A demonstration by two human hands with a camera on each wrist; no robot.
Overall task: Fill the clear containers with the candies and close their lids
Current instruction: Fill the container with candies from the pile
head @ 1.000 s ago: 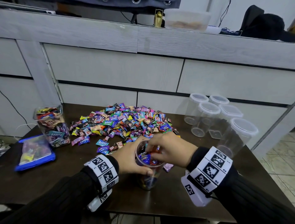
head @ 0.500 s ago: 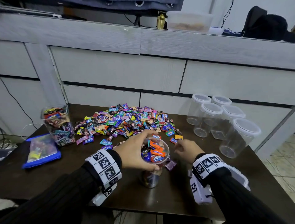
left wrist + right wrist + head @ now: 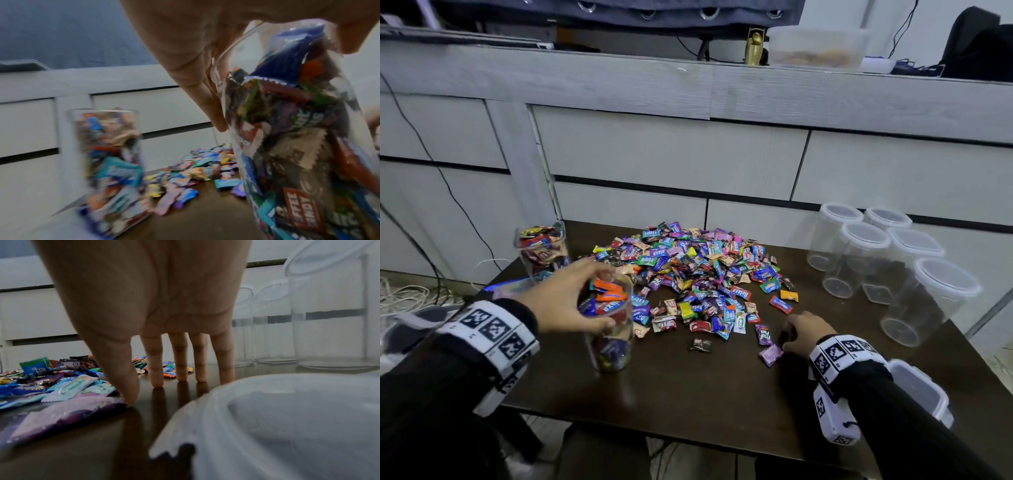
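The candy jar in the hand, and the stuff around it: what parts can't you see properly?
- Held jar: in the head view, the left hand covers part of its rim.
- Second filled jar: blurred in the left wrist view, so wrappers are unreadable.
- Loose lid: blurred and cut off by the right wrist view's edge.

Left hand (image 3: 565, 301) grips filled container (image 3: 609, 322); right hand (image 3: 806, 330) on table (image 3: 705, 387).

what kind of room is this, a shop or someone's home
Probably a home or small workroom, not a shop floor: a dark wooden table stands against pale grey drawer fronts, loose cables trail on the floor, and a black bag sits on the counter.
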